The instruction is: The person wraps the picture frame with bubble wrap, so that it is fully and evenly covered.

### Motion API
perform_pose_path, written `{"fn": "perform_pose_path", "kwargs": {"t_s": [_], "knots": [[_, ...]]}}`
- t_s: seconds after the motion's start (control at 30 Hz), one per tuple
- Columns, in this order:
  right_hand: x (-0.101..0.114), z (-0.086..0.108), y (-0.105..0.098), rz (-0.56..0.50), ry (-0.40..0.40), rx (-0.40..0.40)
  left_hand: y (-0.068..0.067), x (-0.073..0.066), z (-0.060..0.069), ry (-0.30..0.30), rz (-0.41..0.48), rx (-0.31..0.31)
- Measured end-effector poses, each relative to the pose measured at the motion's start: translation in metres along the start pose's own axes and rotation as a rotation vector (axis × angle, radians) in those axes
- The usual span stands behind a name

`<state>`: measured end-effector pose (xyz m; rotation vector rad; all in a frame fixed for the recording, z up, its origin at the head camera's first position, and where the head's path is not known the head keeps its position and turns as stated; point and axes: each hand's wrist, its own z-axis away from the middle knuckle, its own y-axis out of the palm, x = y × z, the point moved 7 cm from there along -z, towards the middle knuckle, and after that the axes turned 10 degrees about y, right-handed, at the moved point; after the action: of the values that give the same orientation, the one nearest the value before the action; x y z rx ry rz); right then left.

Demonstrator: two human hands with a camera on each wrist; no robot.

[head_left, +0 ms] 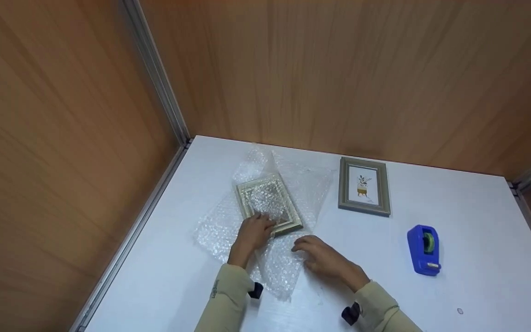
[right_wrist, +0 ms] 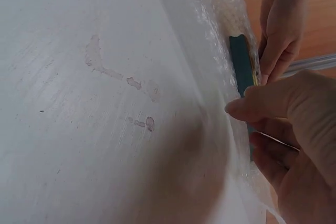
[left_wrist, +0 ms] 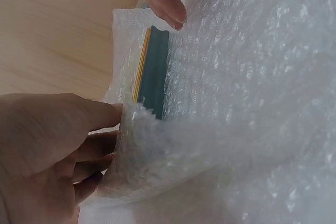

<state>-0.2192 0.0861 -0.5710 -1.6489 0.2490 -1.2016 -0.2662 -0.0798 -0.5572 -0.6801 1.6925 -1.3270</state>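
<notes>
A picture frame [head_left: 245, 190] with a pale, ornate border lies on a sheet of bubble wrap [head_left: 215, 230], partly covered by a folded flap. My left hand [head_left: 254, 233] holds the wrap against the frame's near end, its fingers bent over it. Just right of that end is my right hand [head_left: 323, 258], fingers loosely curved over the wrap's near-right edge with nothing visibly pinched. In the left wrist view, the frame's dark green edge [left_wrist: 154, 72] shows between layers of wrap. The right wrist view has my right thumb beside that same edge [right_wrist: 241, 64].
A second picture frame [head_left: 387, 198], grey-brown around a plant print, lies at the back right. Nearer on the right stands a blue tape dispenser [head_left: 416, 251] with a green roll. Wooden panels [head_left: 339, 74] enclose the white table [head_left: 477, 240] at the back and sides.
</notes>
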Motion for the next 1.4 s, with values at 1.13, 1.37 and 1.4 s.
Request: {"fn": "perform_pose_path", "kwargs": {"t_s": [1.13,1.37,1.4], "knots": [[0.003,-0.051,-0.035,-0.270,0.010,-0.460,-0.012,0.024,-0.002,0.099,0.457,0.068],[-0.001,-0.075,-0.035,-0.351,0.106,-0.483,-0.013,0.031,-0.002,0.089,0.545,0.018],[-0.002,-0.077,-0.034,-0.359,0.118,-0.488,-0.013,0.033,-0.002,0.083,0.567,0.013]]}}
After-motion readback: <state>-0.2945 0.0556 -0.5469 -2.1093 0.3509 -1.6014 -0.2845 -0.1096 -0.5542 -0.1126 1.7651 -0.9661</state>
